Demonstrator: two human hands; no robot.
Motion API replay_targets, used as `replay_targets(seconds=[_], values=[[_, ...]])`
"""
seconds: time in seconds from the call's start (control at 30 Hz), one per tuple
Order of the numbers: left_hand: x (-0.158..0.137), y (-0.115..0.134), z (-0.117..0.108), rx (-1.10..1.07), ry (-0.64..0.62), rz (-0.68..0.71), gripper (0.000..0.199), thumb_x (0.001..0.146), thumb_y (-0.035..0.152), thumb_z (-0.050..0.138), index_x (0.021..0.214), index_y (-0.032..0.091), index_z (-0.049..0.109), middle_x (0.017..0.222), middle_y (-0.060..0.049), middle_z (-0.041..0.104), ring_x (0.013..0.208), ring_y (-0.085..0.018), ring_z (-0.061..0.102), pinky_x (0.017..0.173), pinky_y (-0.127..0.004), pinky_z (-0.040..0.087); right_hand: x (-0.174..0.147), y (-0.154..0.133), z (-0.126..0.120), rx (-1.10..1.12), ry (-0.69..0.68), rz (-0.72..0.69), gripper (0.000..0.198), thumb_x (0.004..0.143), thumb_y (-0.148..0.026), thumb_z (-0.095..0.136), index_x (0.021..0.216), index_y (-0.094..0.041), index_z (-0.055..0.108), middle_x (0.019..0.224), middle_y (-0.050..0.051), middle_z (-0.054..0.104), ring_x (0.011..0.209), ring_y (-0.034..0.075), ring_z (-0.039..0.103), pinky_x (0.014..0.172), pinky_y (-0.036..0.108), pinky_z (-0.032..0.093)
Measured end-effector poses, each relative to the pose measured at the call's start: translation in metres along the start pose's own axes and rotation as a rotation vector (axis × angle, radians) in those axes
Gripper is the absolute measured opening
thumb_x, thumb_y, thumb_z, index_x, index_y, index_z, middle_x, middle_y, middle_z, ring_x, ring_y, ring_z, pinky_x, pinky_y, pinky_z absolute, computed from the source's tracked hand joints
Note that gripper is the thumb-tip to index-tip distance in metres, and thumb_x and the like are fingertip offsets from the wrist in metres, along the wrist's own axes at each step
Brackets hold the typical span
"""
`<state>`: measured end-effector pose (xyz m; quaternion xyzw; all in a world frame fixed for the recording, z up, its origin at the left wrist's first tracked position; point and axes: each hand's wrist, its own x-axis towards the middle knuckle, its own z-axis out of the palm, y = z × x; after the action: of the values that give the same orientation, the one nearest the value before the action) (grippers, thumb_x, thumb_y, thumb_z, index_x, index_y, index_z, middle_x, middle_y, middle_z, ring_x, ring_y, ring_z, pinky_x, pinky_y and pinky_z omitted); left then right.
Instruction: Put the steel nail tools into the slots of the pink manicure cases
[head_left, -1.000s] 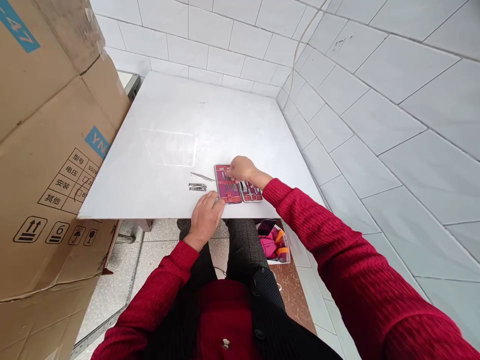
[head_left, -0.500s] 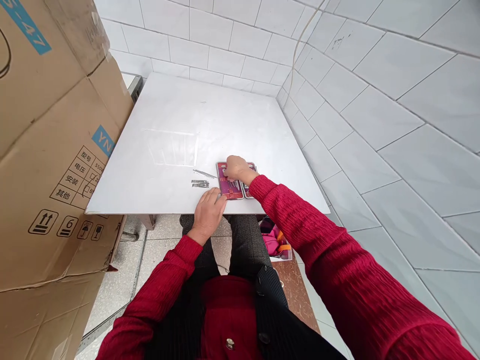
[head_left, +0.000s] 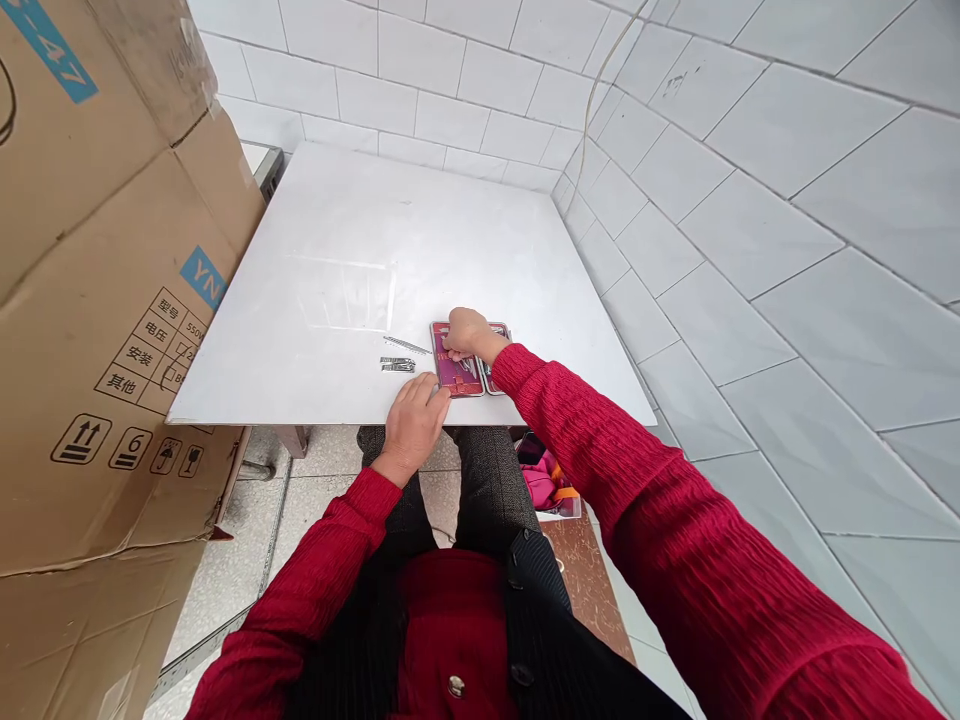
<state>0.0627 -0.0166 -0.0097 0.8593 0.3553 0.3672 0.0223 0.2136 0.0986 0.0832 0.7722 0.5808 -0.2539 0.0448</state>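
An unfolded manicure case (head_left: 460, 384) with a red and purple lining lies near the table's front edge. My right hand (head_left: 466, 330) is over its left half, fingers pinched together and pointing down at the lining. Whatever is between those fingertips is hidden. Silver tools (head_left: 469, 367) show in the case just below that hand. My left hand (head_left: 414, 415) rests at the table edge, fingers laid flat, the thumb side touching the case's near left corner. Left of the case lie nail clippers (head_left: 397, 365) and a thin metal tool (head_left: 406, 345), probably a file.
The white table (head_left: 337, 220) meets tiled walls (head_left: 720, 190) at the back and right. Large cardboard boxes (head_left: 90, 250) stand along the left side. Below the table's right front, a container with pink and orange items (head_left: 544, 485) sits on a brown surface (head_left: 589, 570).
My right hand has shifted slightly left and down over the case, with its fingers still pinched. My left hand stays at the case's corner. The view has moved a little.
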Motion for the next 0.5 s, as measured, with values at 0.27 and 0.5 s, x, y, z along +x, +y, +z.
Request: replay_targets(seconds=[0.27,0.5], values=[[0.0003,-0.0001,-0.0011,0.018,-0.008,0.008,0.018,0.102,0.020,0.049,0.107,0.019,0.067,0.117,-0.015,0.065,0.115,-0.028,0.062,0.098,-0.047,0.054,-0.0020,0.0021,0.0018,0.147,0.043,0.030,0.004,0.080,-0.013,0.074,0.077,-0.014,0.072,0.055,0.006,0.067,0.059,0.022,0.072,0.061,0.026,0.060],[0.0015,0.0018,-0.0037,0.003,-0.033,0.001,0.019,0.101,0.019,0.049,0.109,0.020,0.066,0.117,-0.013,0.065,0.115,-0.028,0.062,0.099,-0.048,0.054,0.0013,0.0005,-0.0068,0.174,0.032,0.004,0.012,0.082,-0.012,0.071,0.070,-0.014,0.070,0.055,0.006,0.068,0.061,0.021,0.073,0.062,0.025,0.060]])
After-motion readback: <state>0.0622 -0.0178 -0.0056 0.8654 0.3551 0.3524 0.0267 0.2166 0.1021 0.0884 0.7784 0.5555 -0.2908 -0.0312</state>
